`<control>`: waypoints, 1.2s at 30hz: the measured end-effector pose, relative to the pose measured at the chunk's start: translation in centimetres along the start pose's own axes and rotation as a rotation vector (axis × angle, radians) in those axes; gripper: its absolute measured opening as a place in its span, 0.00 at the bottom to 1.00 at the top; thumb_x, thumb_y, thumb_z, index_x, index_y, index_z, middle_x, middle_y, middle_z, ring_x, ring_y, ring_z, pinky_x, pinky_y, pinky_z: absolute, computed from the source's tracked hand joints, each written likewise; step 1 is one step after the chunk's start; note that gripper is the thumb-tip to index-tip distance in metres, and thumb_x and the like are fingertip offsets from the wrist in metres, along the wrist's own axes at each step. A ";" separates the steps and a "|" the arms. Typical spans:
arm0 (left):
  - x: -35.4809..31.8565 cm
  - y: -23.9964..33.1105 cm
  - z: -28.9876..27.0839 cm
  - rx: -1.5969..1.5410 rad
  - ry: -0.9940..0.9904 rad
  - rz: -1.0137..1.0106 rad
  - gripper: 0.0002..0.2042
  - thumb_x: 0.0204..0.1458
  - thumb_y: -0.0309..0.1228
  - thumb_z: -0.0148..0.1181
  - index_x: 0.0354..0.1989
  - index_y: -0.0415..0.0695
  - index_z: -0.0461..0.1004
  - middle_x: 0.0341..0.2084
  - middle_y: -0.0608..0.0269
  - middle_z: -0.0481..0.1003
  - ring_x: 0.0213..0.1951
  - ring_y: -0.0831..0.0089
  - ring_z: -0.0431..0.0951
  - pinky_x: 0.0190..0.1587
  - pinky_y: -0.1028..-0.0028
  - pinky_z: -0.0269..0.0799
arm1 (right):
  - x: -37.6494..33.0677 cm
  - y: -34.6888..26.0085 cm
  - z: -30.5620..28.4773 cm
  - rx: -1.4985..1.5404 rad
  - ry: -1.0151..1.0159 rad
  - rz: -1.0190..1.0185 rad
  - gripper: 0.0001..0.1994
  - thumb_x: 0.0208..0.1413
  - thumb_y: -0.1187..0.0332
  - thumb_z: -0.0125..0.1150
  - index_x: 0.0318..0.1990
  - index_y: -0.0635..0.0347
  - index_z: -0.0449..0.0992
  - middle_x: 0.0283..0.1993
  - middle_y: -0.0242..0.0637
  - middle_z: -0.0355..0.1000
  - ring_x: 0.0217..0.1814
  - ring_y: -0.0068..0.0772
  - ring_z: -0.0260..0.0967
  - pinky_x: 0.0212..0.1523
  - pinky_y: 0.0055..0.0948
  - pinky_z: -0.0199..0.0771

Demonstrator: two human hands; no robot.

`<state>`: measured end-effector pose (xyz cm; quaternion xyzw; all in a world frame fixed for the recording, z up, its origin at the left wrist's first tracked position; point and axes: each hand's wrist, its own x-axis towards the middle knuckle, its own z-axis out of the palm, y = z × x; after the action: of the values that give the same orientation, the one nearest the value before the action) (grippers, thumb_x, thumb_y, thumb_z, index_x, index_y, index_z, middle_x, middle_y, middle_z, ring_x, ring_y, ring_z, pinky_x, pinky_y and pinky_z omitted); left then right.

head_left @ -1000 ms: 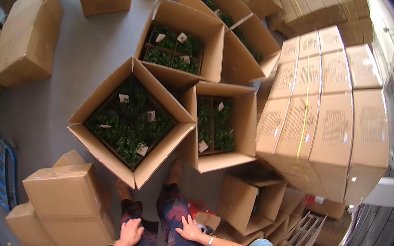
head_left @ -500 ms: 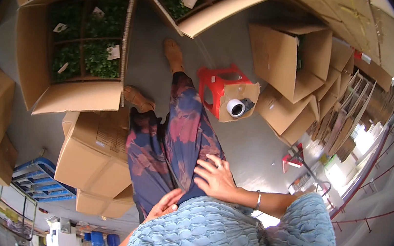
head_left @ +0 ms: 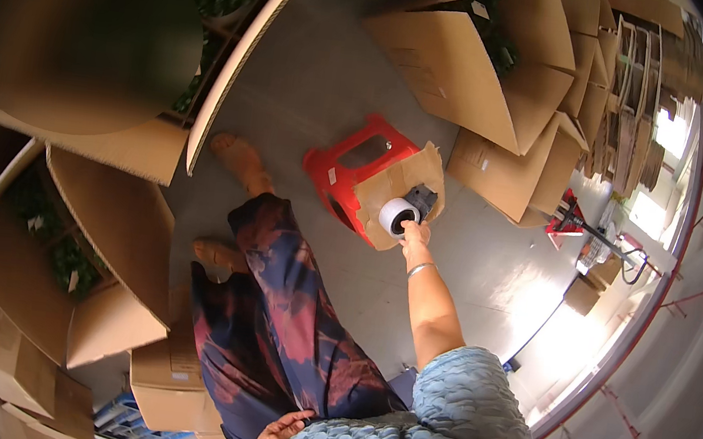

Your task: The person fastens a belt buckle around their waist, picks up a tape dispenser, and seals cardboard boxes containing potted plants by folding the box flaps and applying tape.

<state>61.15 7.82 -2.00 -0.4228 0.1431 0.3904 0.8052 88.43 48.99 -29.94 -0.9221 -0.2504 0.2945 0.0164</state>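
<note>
right hand [head_left: 414, 232] on tape roll [head_left: 397, 215] | red stool [head_left: 349, 169] beneath | open boxes [head_left: 467, 67] around

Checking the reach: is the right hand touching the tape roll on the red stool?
Touching. In the head view the right hand has its fingertips on the rim of the white tape roll, with no gap visible, on cardboard over the red stool.
</note>
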 end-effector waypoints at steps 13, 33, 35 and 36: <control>1.7 1.5 -0.1 0.403 -0.134 -0.194 0.22 0.67 0.36 0.52 0.65 0.39 0.65 0.56 0.63 0.72 0.57 0.78 0.70 0.60 0.76 0.64 | -11.8 -4.5 4.2 0.643 -0.733 0.029 0.17 0.59 0.70 0.54 0.56 0.60 0.71 0.48 0.44 0.76 0.45 0.45 0.77 0.38 0.45 0.81; 2.4 -8.3 -5.0 0.420 -0.189 0.588 0.23 0.68 0.38 0.50 0.66 0.36 0.62 0.61 0.59 0.69 0.63 0.73 0.66 0.66 0.71 0.60 | -40.7 5.4 -3.9 -0.074 -2.131 0.528 0.30 0.57 0.62 0.63 0.67 0.55 0.61 0.50 0.47 0.72 0.50 0.41 0.73 0.50 0.46 0.77; 4.2 -6.9 -3.9 0.390 -0.265 0.644 0.25 0.67 0.36 0.49 0.67 0.34 0.57 0.63 0.52 0.68 0.65 0.68 0.65 0.68 0.67 0.58 | -40.6 3.2 -5.2 -0.078 -2.107 0.392 0.33 0.54 0.60 0.64 0.67 0.53 0.60 0.45 0.45 0.70 0.46 0.42 0.71 0.47 0.45 0.75; 4.3 -6.7 -2.4 0.282 -0.316 0.636 0.24 0.68 0.35 0.46 0.68 0.35 0.57 0.63 0.50 0.68 0.66 0.65 0.66 0.68 0.66 0.59 | -40.1 2.1 -5.9 -0.072 -2.036 0.387 0.33 0.54 0.58 0.64 0.67 0.51 0.61 0.42 0.41 0.68 0.41 0.39 0.67 0.44 0.41 0.71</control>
<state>69.16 5.83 -2.04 -0.1770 0.1934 0.6576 0.7062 64.53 28.95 -3.97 -0.2611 -0.0020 0.9244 -0.2781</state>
